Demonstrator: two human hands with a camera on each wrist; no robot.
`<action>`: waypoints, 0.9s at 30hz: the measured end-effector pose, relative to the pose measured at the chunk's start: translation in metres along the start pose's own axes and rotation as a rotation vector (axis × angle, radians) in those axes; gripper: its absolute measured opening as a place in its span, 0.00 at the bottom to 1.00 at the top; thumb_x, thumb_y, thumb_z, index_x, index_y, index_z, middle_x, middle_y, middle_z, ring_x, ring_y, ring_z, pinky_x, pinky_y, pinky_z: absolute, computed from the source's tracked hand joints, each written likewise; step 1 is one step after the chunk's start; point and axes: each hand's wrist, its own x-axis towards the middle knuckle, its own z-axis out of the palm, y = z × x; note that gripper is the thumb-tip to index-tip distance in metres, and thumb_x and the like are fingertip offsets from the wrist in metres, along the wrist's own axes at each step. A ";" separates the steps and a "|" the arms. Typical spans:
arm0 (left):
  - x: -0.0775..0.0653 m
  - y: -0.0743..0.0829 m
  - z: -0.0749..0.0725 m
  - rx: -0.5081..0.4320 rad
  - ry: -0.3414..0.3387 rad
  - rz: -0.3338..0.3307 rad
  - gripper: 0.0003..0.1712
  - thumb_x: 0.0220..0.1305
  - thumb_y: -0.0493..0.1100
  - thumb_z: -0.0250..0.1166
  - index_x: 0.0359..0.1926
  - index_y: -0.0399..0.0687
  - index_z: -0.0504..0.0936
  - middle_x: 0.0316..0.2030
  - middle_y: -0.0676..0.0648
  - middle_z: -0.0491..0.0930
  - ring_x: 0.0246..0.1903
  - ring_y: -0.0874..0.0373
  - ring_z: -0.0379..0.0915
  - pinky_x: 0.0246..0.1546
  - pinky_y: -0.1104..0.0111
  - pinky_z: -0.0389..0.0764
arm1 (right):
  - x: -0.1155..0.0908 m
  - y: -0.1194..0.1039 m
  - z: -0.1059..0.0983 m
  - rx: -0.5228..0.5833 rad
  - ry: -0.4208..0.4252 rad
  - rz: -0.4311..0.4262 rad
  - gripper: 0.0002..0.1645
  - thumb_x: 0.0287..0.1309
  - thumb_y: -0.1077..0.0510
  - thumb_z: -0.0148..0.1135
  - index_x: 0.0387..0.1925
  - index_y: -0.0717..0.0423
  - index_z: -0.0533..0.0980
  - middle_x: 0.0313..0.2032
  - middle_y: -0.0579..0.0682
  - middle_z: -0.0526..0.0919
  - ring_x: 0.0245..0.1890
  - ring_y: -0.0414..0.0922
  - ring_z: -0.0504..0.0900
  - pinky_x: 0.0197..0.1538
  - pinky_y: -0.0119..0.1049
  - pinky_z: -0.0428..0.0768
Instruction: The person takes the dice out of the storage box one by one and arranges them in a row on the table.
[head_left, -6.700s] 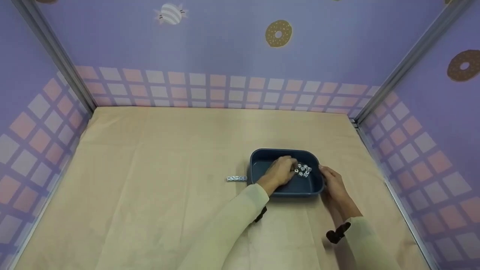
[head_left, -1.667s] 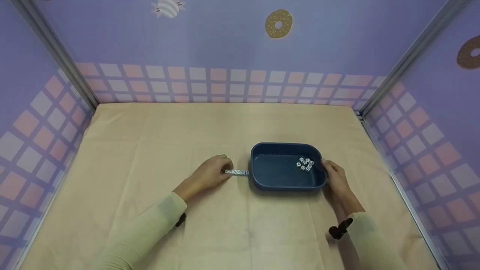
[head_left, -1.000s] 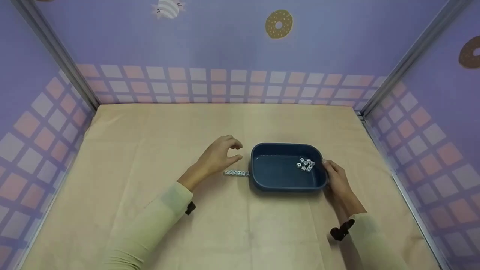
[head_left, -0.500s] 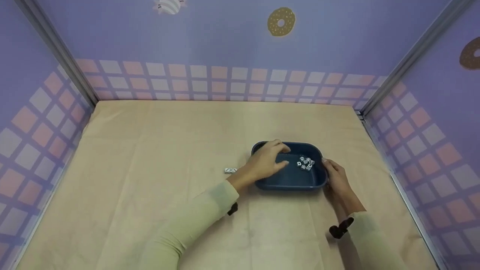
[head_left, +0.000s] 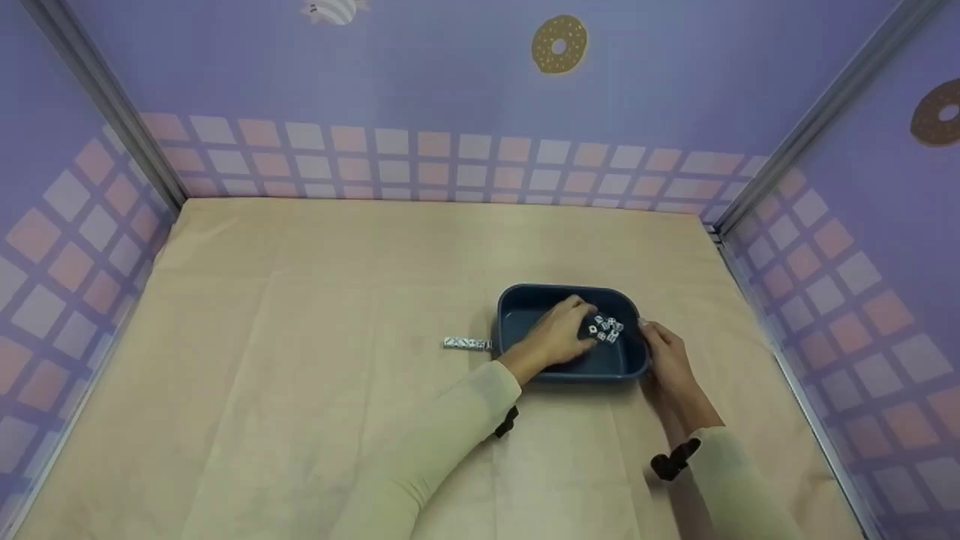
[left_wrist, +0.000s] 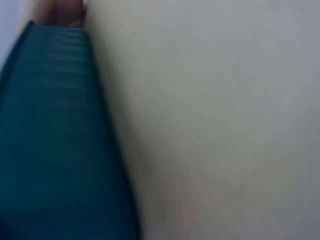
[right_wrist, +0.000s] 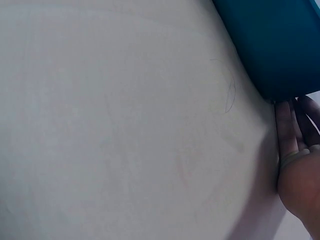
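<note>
A dark blue rectangular basin [head_left: 577,377] sits on the cloth, right of centre. Several white dice [head_left: 609,328] are clustered inside, toward its right end. My left hand [head_left: 556,334] reaches over the basin's left side, thumb and fingers apart, their tips right at the left edge of the dice. Outside the basin, a straight row of dice [head_left: 466,343] lies on the cloth by its left wall. With the thumb at the rim and fingers against the lower wall, my right hand [head_left: 670,364] holds the basin's right end. The left wrist view shows mostly the basin's outer wall [left_wrist: 60,135].
A cream cloth [head_left: 315,315] covers the table. Purple panels [head_left: 420,82] with a pink and white check band stand at the back and both sides. Metal posts [head_left: 112,112] mark the corners. Dark wrist cameras are strapped below both sleeves [head_left: 427,442].
My left hand lets go at the left end of the dice row, lifts, and moves right into the basin to the loose dice. My right hand stays at the basin's right end.
</note>
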 end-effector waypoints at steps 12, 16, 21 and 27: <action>0.001 -0.003 0.005 0.109 -0.113 -0.016 0.29 0.72 0.55 0.70 0.70 0.52 0.80 0.67 0.51 0.76 0.67 0.55 0.70 0.68 0.64 0.73 | -0.019 -0.027 0.006 0.046 -0.018 0.022 0.31 0.84 0.46 0.48 0.70 0.68 0.72 0.65 0.63 0.75 0.59 0.47 0.75 0.61 0.30 0.73; 0.001 -0.004 0.007 0.115 -0.109 0.002 0.22 0.72 0.53 0.71 0.64 0.56 0.85 0.61 0.54 0.80 0.61 0.57 0.73 0.63 0.66 0.75 | -0.021 -0.028 0.005 0.045 -0.025 0.035 0.33 0.84 0.44 0.48 0.72 0.66 0.71 0.68 0.62 0.75 0.62 0.46 0.75 0.62 0.29 0.73; 0.001 -0.003 0.009 0.137 -0.100 0.041 0.13 0.71 0.49 0.72 0.54 0.56 0.88 0.50 0.56 0.81 0.51 0.59 0.76 0.55 0.69 0.78 | -0.021 -0.028 0.004 0.030 -0.013 0.036 0.32 0.84 0.45 0.47 0.72 0.66 0.71 0.69 0.62 0.75 0.64 0.48 0.75 0.63 0.29 0.72; -0.001 -0.003 0.007 0.139 -0.084 0.065 0.10 0.73 0.45 0.70 0.52 0.54 0.87 0.46 0.55 0.81 0.45 0.62 0.78 0.47 0.72 0.79 | -0.022 -0.029 0.007 0.033 -0.022 -0.002 0.32 0.84 0.46 0.47 0.71 0.69 0.71 0.69 0.65 0.74 0.66 0.52 0.73 0.67 0.35 0.71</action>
